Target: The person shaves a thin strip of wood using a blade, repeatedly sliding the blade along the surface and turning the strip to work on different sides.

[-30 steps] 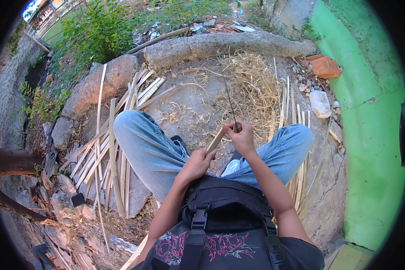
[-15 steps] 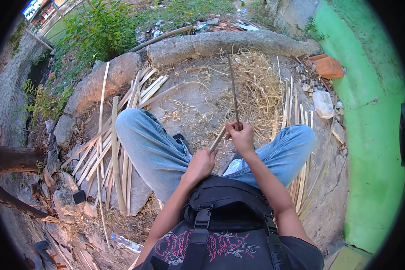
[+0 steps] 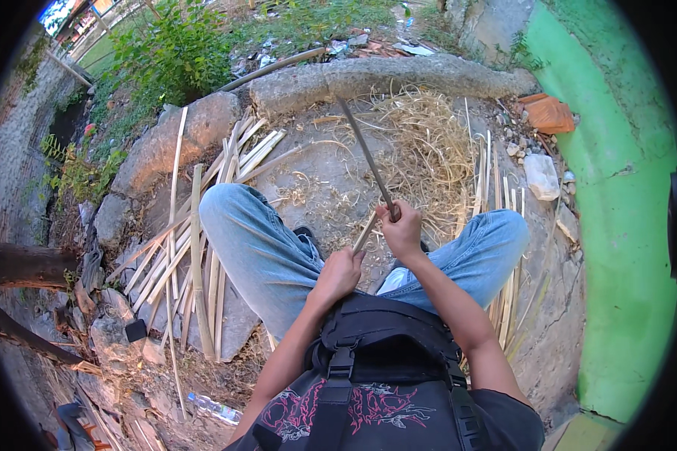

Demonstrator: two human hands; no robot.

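My left hand (image 3: pixel 338 274) is closed round a short pale bamboo strip (image 3: pixel 365 231), which slants up from the fist toward the other hand. My right hand (image 3: pixel 400 229) grips the near end of a long, thin, dark stick-like tool (image 3: pixel 365 150). That tool points away from me and leans left at its far end; whether it has a blade is not visible. The strip's upper end reaches the fingers of my right hand, where the contact is partly hidden. Both hands are held between my bent knees, above a black bag (image 3: pixel 384 323) on my lap.
Curly shavings (image 3: pixel 429 143) heap on the stone ground ahead. Bamboo strips (image 3: pixel 165 263) lie in a pile at my left, and more strips (image 3: pixel 508 278) lie by my right knee. A green wall (image 3: pixel 624 210) bounds the right; a low stone kerb (image 3: pixel 384 75) runs across the front.
The dark tool's far end has swung to the left, so it slants more. My right hand has tilted slightly with it, while the left hand keeps its hold on the strip.
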